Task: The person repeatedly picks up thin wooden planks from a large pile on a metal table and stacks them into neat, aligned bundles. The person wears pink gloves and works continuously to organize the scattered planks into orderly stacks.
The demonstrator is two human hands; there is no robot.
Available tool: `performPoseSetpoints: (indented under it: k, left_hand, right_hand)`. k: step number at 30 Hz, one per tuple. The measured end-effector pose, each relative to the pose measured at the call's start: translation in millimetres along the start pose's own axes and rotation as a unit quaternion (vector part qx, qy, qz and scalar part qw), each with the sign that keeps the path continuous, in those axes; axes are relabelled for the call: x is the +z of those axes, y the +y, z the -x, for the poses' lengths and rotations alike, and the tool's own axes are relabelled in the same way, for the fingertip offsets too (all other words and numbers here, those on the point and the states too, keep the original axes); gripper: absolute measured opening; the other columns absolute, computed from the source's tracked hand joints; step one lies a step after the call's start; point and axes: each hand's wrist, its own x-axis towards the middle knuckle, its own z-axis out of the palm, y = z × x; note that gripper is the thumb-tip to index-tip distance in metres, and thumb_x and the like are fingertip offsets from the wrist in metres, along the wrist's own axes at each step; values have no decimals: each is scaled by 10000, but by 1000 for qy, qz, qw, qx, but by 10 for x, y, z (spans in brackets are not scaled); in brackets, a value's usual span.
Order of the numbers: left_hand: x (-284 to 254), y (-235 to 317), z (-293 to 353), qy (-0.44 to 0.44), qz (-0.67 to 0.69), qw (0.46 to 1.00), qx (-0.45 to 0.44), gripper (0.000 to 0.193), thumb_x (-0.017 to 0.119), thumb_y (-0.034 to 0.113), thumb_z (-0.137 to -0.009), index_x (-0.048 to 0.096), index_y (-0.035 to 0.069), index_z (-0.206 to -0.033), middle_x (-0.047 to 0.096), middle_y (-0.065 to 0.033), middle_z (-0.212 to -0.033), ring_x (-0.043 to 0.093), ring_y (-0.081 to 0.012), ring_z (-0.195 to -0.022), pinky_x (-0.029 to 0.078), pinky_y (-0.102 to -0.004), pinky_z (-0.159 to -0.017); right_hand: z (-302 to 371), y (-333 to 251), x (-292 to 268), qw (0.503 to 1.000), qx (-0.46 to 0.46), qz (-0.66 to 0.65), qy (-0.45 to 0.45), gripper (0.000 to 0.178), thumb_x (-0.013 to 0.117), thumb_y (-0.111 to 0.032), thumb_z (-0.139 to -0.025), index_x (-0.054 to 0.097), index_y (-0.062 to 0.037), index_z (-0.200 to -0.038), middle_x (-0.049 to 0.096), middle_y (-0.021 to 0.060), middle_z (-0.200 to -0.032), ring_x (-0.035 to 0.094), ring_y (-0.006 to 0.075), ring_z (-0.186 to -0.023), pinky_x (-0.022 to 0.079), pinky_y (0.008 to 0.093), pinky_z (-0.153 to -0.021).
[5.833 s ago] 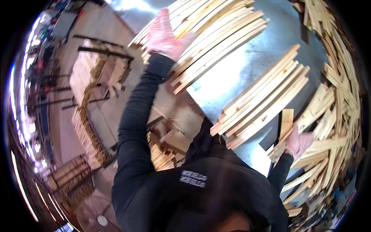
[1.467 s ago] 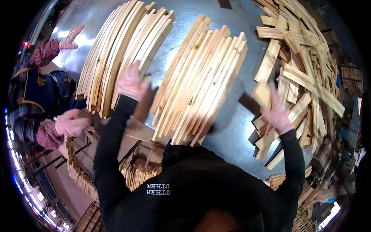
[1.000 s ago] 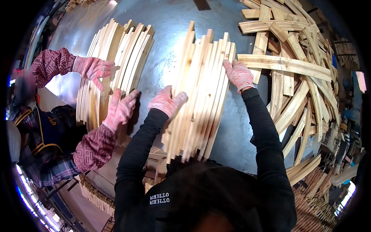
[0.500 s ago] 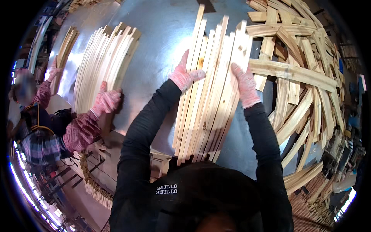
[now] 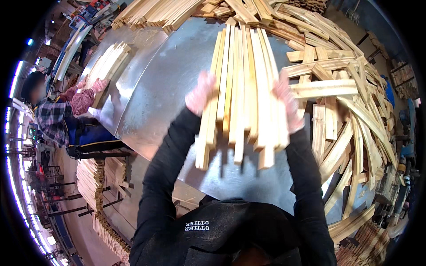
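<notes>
A bundle of several long pale wooden slats (image 5: 242,84) is lifted off the metal table (image 5: 168,84), its near ends hanging toward me. My left hand (image 5: 199,93), in a pink glove, presses the bundle's left side. My right hand (image 5: 286,99), also pink-gloved, clamps its right side. Both arms wear black sleeves.
A loose heap of wooden slats (image 5: 350,102) covers the table's right side and far edge. A co-worker in a plaid shirt (image 5: 55,115) at the left handles another slat stack (image 5: 106,64) with pink gloves. Stacked slats (image 5: 91,181) stand on racks below the table edge.
My two hands have squeezed the slats together and raised the bundle off the table toward me. The co-worker's stack has shifted farther left and away.
</notes>
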Motion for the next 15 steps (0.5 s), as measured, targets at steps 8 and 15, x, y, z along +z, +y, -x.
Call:
performPoseSetpoints:
  k: [8,15]
  left_hand:
    - [-330,-1331,1953,147,22,961,-231,798,651,212,-918,175,47,-1538,539,-141,-1354,478,-206,-1280,369,-339,-1093]
    - [-1401,-1348,2015,130,-58,961,-237,887,738,422,-830,298,40,-1499,570,-163,-1330,537,-215,-1218,404,-313,-1041]
  right_hand:
    - [1272,1820,-85,980,128,144,51,1083,783,-130,-789,26,-112,-1564,372,117,-1485,386,216,-1338,357,332,-1085]
    - [897,2378,520,943,286,79,150,987,725,7,-801,101,-139,-1551,599,106,-1213,601,214,-1046,507,342,-912]
